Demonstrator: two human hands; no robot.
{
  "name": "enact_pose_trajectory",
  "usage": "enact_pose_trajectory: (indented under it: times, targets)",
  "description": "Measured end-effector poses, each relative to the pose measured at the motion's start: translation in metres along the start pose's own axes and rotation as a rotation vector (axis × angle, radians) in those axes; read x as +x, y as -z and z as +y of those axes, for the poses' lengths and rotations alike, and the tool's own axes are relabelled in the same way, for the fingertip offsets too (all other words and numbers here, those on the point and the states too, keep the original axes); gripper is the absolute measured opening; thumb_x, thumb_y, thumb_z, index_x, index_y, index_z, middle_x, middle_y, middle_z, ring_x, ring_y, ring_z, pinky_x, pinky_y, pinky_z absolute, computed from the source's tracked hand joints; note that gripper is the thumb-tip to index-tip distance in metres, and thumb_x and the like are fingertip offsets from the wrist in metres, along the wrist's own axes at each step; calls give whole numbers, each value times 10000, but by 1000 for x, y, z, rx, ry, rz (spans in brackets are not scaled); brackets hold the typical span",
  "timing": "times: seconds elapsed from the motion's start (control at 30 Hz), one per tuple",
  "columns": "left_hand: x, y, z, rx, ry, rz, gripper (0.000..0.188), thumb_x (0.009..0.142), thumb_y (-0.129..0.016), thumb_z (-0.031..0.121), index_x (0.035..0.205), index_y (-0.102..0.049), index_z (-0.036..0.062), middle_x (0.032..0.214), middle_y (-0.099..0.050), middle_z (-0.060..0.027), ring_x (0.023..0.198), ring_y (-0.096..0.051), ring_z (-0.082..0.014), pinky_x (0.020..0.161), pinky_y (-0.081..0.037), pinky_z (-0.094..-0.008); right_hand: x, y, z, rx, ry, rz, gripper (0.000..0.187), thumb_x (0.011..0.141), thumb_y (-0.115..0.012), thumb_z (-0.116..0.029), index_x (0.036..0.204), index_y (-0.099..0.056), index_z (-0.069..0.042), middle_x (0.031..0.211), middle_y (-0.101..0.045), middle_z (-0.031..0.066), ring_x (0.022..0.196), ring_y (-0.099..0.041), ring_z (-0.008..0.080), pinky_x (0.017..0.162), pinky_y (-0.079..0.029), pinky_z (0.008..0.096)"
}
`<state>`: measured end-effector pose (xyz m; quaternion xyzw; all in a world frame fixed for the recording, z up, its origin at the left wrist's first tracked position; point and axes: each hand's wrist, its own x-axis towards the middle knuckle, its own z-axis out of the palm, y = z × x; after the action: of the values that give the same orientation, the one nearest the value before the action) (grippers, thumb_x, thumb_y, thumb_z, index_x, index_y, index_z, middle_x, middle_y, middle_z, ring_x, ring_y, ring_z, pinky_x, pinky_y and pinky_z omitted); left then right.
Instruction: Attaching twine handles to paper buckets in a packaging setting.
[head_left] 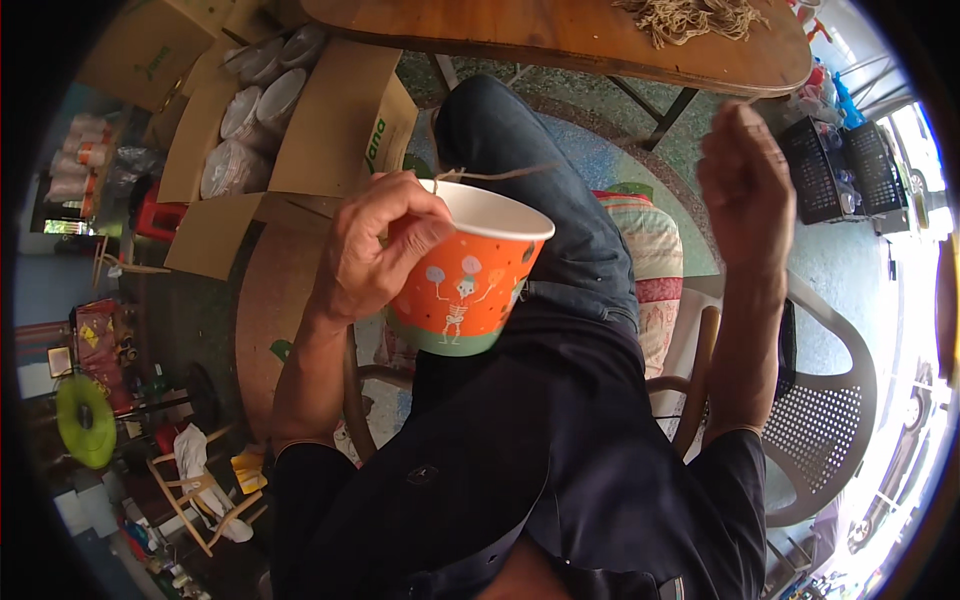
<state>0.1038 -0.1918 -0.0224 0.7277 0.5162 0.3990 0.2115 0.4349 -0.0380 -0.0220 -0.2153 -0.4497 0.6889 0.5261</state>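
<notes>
An orange paper bucket [460, 290] with skeleton and balloon drawings, a green base band and a white rim is tilted above my lap. My left hand [385, 240] pinches its rim at the left side, fingers outside and over the edge. A thin tan string [500, 175] sits at the rim by those fingers and stretches right across my jeans, its far part fading from sight. Raised at the right, apart from the bucket, my right hand [745, 175] has its fingers curled in; it is slightly blurred, and whatever it may hold is hidden.
A wooden table [540, 45] with a heap of tan strings [690, 18] is ahead. An open cardboard box [335, 120] of stacked, wrapped tubs stands at left. Black crates [825, 170] and a plastic chair [820, 420] are at right; a green fan [85, 420] at far left.
</notes>
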Motion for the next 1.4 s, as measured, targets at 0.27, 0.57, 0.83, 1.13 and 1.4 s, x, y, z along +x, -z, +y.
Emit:
enact_pose_trajectory:
  times: [0.27, 0.57, 0.83, 1.13, 1.4]
  targets:
    - [-4, -16, -9, -320, 175, 70, 174, 1076, -619, 162, 1003, -648, 7, 850, -577, 35, 813, -497, -44, 738, -426, -219, -11, -32, 50, -413, -247, -283, 269, 1101, -566, -230, 1016, -694, -9, 1034, -764, 111, 667, -678, 93, 642, -583, 250]
    - [5, -7, 33, -131, 272, -65, 190, 1019, -655, 149, 1085, -695, -24, 957, -742, -112, 876, -726, -187, 785, -557, -313, -28, -47, 73, -497, -336, -374, 243, 1085, -608, -178, 1080, -697, 49, 866, -723, 67, 785, -706, 102, 749, -612, 271]
    - [16, -11, 50, -15, 225, -53, 126, 914, -665, 49, 1001, -689, -39, 899, -739, -169, 822, -742, -264, 767, -572, -369, -34, -61, 63, -470, -209, -297, 193, 1067, -629, -127, 1094, -711, 46, 893, -731, 61, 808, -709, 102, 756, -611, 264]
    - [27, -18, 53, -73, 202, -20, 122, 874, -668, 39, 973, -681, -31, 822, -719, -136, 760, -717, -207, 714, -555, -345, -34, -62, 51, -639, 125, -275, 107, 1035, -618, 0, 1047, -713, 47, 944, -697, 68, 784, -668, 93, 687, -569, 241]
    - [31, -46, 50, -110, 250, -102, 115, 884, -687, -4, 998, -674, -15, 882, -701, -53, 787, -628, -93, 722, -514, -256, -24, -58, 39, -835, 490, -322, 127, 911, -704, 71, 1025, -733, 26, 963, -698, 138, 811, -724, 232, 713, -590, 332]
